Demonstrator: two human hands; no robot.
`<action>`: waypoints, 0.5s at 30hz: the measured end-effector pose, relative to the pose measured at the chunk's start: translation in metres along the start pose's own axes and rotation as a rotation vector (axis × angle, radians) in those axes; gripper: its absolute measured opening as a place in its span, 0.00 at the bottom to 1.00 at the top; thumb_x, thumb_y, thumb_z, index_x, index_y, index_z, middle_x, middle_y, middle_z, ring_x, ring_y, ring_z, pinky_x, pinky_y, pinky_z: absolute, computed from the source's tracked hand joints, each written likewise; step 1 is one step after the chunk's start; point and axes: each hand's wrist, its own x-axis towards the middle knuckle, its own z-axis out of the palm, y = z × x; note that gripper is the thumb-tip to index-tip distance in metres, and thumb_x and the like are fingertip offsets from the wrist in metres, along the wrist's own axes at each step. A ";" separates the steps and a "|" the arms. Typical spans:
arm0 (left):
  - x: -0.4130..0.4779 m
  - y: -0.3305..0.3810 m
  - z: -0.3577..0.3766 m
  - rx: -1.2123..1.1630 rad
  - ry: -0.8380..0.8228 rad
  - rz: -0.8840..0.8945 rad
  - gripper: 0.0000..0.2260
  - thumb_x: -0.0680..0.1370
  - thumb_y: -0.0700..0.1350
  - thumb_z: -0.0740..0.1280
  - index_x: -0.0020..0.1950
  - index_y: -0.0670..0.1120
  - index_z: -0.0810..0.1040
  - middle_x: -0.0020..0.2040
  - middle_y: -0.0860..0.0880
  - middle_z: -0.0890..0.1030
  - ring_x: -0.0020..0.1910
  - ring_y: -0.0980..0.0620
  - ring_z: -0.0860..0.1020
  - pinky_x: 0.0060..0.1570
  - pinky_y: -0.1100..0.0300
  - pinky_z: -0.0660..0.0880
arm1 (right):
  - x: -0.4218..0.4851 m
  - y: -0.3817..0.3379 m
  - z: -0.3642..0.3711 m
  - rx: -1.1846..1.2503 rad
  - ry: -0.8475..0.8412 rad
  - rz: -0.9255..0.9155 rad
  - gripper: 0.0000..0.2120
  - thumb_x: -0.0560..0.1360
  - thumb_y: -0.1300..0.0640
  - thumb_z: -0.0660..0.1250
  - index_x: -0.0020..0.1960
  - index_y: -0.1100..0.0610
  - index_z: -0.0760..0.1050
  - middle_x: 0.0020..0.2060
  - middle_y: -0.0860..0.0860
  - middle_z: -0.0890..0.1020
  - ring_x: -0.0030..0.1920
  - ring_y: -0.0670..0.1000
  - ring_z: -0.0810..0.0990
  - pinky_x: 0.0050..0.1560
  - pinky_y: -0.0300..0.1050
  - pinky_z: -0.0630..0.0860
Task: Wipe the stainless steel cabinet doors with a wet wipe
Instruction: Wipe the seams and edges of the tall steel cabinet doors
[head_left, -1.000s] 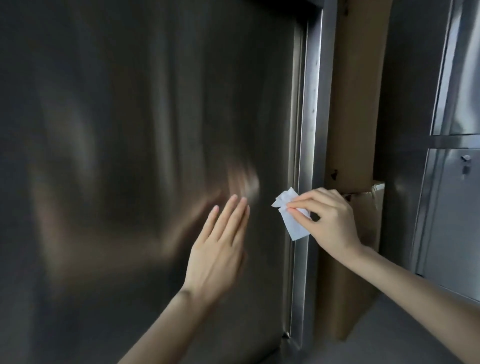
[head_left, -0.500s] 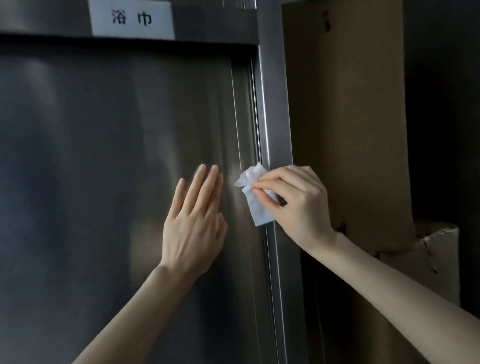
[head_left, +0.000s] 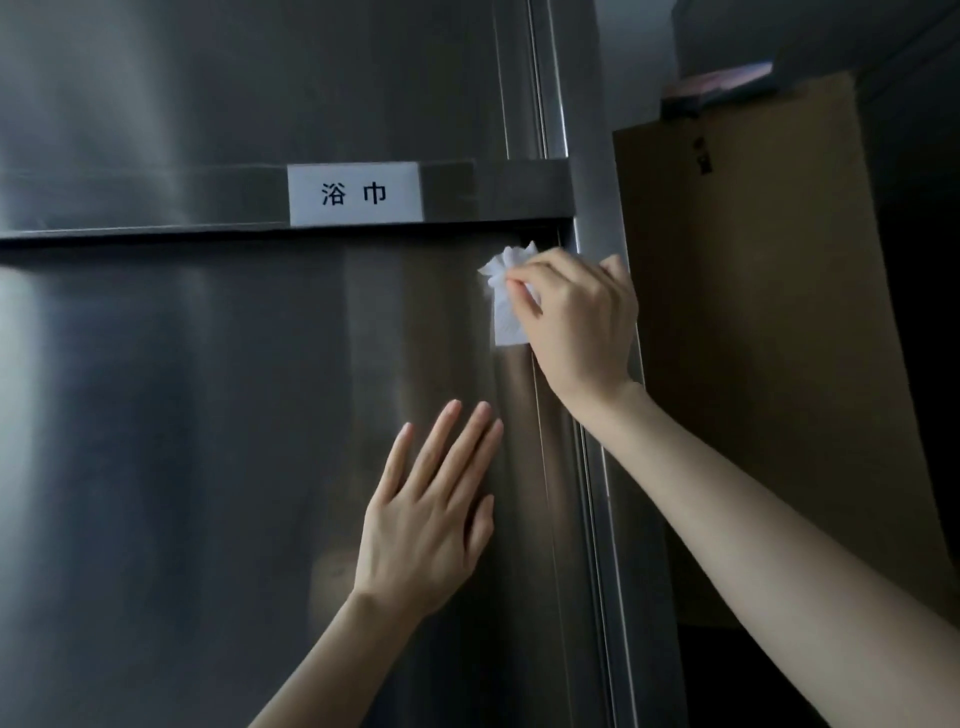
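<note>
Logging the step in hand as wiping along the door edge. I enter the items as follows.

Right hand (head_left: 576, 317): thumb and curled fingers pinch the wet wipe (head_left: 506, 312) and press it to the upper right corner of the cabinet door (head_left: 208, 467), just under the crossbar (head_left: 493, 192).

Wet wipe: white, bunched above the fingertips, with a flat flap hanging below them against the steel.

Left hand (head_left: 431, 514): fingers straight and close together, palm flat on the same door, below and left of the right hand, holding nothing. I judge that it steadies the door.

Progress: I cannot tell wiped steel from unwiped. The broad panel left of both hands likely remains.

Next move calls for a change of direction at the corner, light even pressure, and the left hand kept out of the wipe's path.

Writing: a white label (head_left: 354, 194) on the crossbar, above and left of the right hand, reads "浴巾" in black. The cardboard (head_left: 753, 338) right of the right hand bears a small dark mark that I cannot read.
</note>
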 end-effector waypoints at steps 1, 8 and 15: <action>0.000 0.000 0.000 0.000 0.003 -0.001 0.26 0.80 0.50 0.54 0.78 0.45 0.60 0.79 0.49 0.59 0.78 0.48 0.56 0.75 0.44 0.56 | 0.005 0.003 0.002 -0.019 0.005 0.000 0.04 0.72 0.61 0.71 0.40 0.61 0.83 0.37 0.53 0.84 0.36 0.53 0.81 0.38 0.47 0.73; -0.001 0.001 0.003 -0.012 0.028 0.001 0.26 0.80 0.49 0.55 0.78 0.45 0.61 0.79 0.49 0.60 0.78 0.48 0.57 0.74 0.45 0.56 | -0.008 0.006 0.006 -0.147 -0.127 -0.005 0.06 0.72 0.61 0.71 0.49 0.61 0.82 0.44 0.54 0.85 0.44 0.53 0.83 0.44 0.45 0.70; 0.000 0.001 0.001 -0.016 0.018 0.005 0.26 0.80 0.49 0.55 0.78 0.44 0.61 0.79 0.48 0.60 0.77 0.47 0.58 0.73 0.43 0.57 | -0.013 0.012 0.003 -0.190 -0.344 -0.062 0.17 0.78 0.62 0.62 0.66 0.61 0.72 0.63 0.54 0.77 0.64 0.52 0.74 0.57 0.47 0.64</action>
